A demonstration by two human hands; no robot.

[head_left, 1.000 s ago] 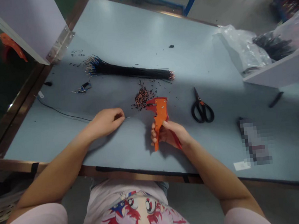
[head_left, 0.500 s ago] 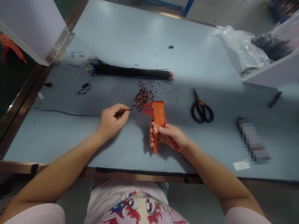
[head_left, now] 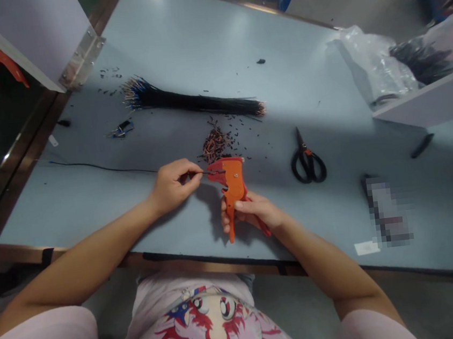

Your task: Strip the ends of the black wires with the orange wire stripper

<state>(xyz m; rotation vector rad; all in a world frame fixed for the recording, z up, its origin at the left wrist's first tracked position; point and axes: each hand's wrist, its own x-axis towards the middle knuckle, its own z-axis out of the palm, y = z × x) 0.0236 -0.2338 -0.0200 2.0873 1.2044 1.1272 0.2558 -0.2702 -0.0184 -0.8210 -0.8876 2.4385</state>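
Note:
My left hand (head_left: 176, 184) pinches a thin black wire (head_left: 109, 170) close to its right end; the rest trails left across the blue table (head_left: 168, 227). The wire's tip sits in the red jaws of an orange wire stripper (head_left: 233, 179). Wrapped round the tool's handles is my right hand (head_left: 253, 210), thumb on the near side. Just beyond the jaws lies a pile of brown and black scraps (head_left: 214, 142). A thick bundle of black wires (head_left: 191, 102) stretches behind the pile, with blue ends at left and bare copper ends at right.
Black-handled scissors (head_left: 308, 163) lie right of the tool. Farther right are a blurred-out object (head_left: 386, 206), a white label (head_left: 366, 248) and a dark pen-like item (head_left: 422, 145). Clear plastic bags (head_left: 385, 66) rest behind a white panel (head_left: 425, 97). Another panel (head_left: 34, 38) stands at back left.
The stripper has shifted slightly left and nearer to me, and my left hand slightly right. The wire tip, apart from the jaws before, is now between them. The whole view has shifted a little.

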